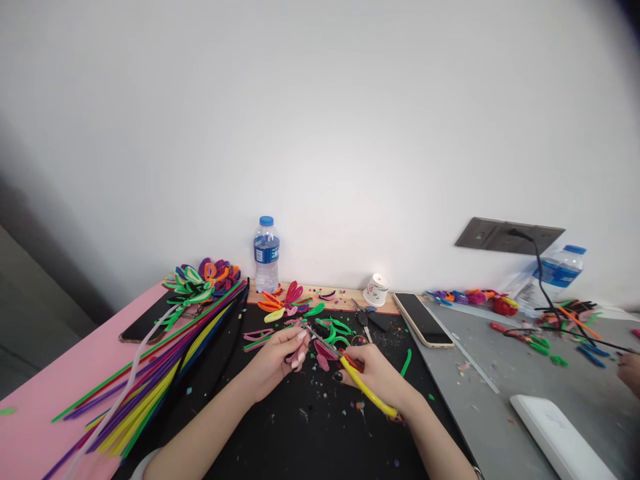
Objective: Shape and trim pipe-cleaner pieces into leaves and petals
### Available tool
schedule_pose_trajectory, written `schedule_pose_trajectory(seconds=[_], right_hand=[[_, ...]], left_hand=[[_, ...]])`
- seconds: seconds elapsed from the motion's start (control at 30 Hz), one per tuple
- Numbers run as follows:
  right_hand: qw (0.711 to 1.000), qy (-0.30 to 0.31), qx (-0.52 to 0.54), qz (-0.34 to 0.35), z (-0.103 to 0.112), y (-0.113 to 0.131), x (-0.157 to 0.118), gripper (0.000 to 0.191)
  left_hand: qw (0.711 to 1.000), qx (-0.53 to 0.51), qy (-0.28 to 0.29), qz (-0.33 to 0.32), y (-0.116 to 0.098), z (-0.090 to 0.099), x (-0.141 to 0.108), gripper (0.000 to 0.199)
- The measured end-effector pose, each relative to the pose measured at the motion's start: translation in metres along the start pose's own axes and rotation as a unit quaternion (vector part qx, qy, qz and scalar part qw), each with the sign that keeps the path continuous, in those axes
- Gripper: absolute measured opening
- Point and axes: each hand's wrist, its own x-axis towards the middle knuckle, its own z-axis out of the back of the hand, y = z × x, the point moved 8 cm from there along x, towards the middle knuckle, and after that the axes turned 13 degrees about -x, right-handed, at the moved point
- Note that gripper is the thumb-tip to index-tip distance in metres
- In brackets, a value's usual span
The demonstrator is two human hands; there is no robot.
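Note:
My left hand [277, 357] is closed in a pinch over the black mat, holding a small pink pipe-cleaner piece [294, 357]. My right hand [377, 375] is wrapped around the handles of long-nosed pliers [367, 390] with yellow grips. Their narrow metal jaws point left and reach the fingertips of my left hand; I cannot tell whether they grip the pink piece. Just behind the jaws lie green pipe-cleaner loops [336, 328] and a pink looped piece [323, 361]. Dark-handled scissors [363, 319] lie beyond my right hand.
Long pipe cleaners [135, 400] fan out at left beside a pink surface [45, 427]. A water bottle [267, 257], a paper cup [376, 291] and a phone [423, 320] stand or lie near the wall. At right are a white power bank [560, 437], a cable and another person's hand [631, 373].

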Motion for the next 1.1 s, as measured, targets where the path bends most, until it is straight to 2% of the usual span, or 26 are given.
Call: schedule_pose_trajectory(seconds=[0.13, 0.27, 0.37, 0.43, 0.5, 0.57, 0.63, 0.77, 0.87, 1.0, 1.1], right_hand=[[0.999, 0.020, 0.031, 0.039, -0.001, 0.010, -0.002, 0.028], [0.995, 0.049, 0.063, 0.055, -0.006, 0.019, -0.005, 0.025], [0.995, 0.042, 0.075, 0.044, -0.006, 0.019, -0.005, 0.024], [0.997, 0.021, 0.064, 0.027, -0.003, 0.016, -0.004, 0.028], [0.999, 0.002, 0.045, 0.008, 0.000, 0.012, -0.003, 0.031], [0.999, -0.006, 0.037, 0.000, 0.001, 0.009, -0.002, 0.031], [0.999, -0.005, 0.036, -0.002, 0.000, 0.008, -0.001, 0.031], [0.999, -0.003, 0.030, -0.017, -0.004, 0.007, -0.001, 0.034], [0.999, 0.008, 0.043, -0.021, -0.006, 0.012, -0.002, 0.035], [0.998, 0.014, 0.050, -0.027, -0.008, 0.016, -0.002, 0.037], [0.999, 0.014, 0.043, -0.028, -0.011, 0.013, -0.002, 0.037]], left_hand=[[0.994, -0.084, 0.057, 0.051, 0.004, -0.010, -0.008, 0.031], [0.985, -0.120, 0.100, 0.073, 0.002, -0.020, -0.015, 0.039], [0.993, -0.081, 0.072, 0.041, -0.004, -0.015, -0.010, 0.029], [0.999, -0.006, 0.026, -0.017, -0.013, -0.007, -0.005, 0.026], [0.991, 0.093, -0.028, -0.091, -0.025, 0.001, -0.004, 0.028], [0.961, 0.204, -0.080, -0.166, -0.038, 0.006, -0.007, 0.030], [0.911, 0.324, -0.115, -0.229, -0.049, 0.007, -0.012, 0.034], [0.782, 0.498, -0.132, -0.351, -0.063, -0.005, -0.027, 0.022], [0.710, 0.544, -0.125, -0.430, -0.069, -0.015, -0.036, 0.013], [0.653, 0.577, -0.114, -0.478, -0.073, -0.024, -0.043, 0.012], [0.632, 0.597, -0.104, -0.483, -0.072, -0.029, -0.044, 0.013]])
